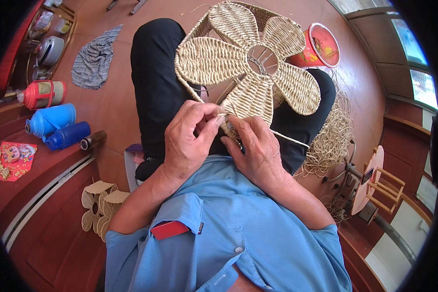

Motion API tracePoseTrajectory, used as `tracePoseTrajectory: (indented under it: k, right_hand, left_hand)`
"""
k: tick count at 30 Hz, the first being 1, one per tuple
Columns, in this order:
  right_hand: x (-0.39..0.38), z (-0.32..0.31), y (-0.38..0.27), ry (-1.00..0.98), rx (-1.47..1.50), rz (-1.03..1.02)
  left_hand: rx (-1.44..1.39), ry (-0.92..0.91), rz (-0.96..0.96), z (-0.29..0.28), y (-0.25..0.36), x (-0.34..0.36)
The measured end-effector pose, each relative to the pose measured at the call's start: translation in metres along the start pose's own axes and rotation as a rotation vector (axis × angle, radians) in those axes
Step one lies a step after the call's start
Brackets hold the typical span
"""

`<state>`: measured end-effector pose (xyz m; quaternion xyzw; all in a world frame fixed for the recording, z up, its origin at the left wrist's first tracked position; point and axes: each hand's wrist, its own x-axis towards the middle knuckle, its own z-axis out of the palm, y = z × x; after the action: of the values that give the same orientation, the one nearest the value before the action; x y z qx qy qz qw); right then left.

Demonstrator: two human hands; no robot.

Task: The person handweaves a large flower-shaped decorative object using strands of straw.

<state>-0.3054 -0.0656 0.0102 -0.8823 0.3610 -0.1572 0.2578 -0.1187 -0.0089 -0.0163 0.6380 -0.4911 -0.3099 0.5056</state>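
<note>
A flower-shaped piece of woven straw basketwork [211,61] rests on my lap, with several petals around an open round centre and a rim running behind them. At the near edge of its lowest petal, my left hand [190,134] pinches a straw cord [223,115] between thumb and forefinger. Close against it, my right hand [258,146] has its fingers curled on the same cord and edge. The fingers partly hide what lies between them. A loose cord end [292,139] sticks out to the right past my right hand.
A heap of loose straw cord [328,141] lies on the floor at right, near a red bucket [304,57] and a stand with a round wooden disc [365,194]. At left are several flasks [51,119], a checked cloth [96,58] and more petal-shaped weaving [102,202].
</note>
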Motion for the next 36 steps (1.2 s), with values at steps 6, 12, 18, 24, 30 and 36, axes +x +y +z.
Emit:
tracePoseTrajectory:
  k: [6, 12, 18, 24, 30, 36]
  right_hand:
    - [0.0, -0.001, 0.0, 0.004, 0.038, 0.019]
    - [-0.001, -0.001, 0.001, 0.017, 0.065, 0.056]
    - [0.001, -0.004, 0.0, -0.012, 0.081, 0.099]
    - [0.005, -0.007, 0.0, -0.068, 0.126, 0.103]
    - [0.007, -0.008, -0.002, -0.103, 0.124, 0.119]
    - [0.012, -0.01, -0.006, -0.114, 0.114, 0.147]
  left_hand:
    - [-0.033, -0.136, -0.096, -0.014, 0.007, 0.026]
    - [-0.023, -0.302, -0.176, -0.023, 0.011, 0.046]
    - [-0.183, -0.279, -0.319, -0.023, 0.015, 0.05]
    - [0.26, -0.338, 0.034, -0.023, 0.015, 0.053]
    - [0.136, -0.266, -0.116, -0.011, 0.014, 0.041]
    - [0.011, -0.277, -0.408, -0.015, 0.028, 0.044]
